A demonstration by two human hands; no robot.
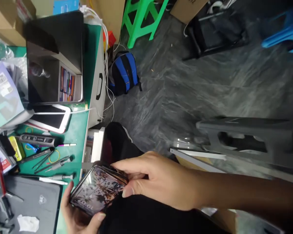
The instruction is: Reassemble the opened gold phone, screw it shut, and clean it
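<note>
A smartphone (99, 188) with a lit lock screen lies tilted between my hands at the desk's edge. Its clock reads 19:07 and appears upside down. A dark case or frame seems to run along its edge. My left hand (79, 216) supports it from the lower left, a finger on one edge and the thumb on the near edge. From the right, my right hand (158, 182) pinches the phone's other end with thumb and fingers. The fingers' undersides are hidden. Black-clothed legs (141, 214) show beneath the phone.
Screwdrivers (61, 162), a grey electric screwdriver (39, 139) and a white tablet (51, 118) lie on the green desk mat (76, 152). A dark-screened monitor (55, 58) stands behind. A blue-black backpack (125, 73), a green stool (143, 19) and a grey stool (244, 136) occupy the floor.
</note>
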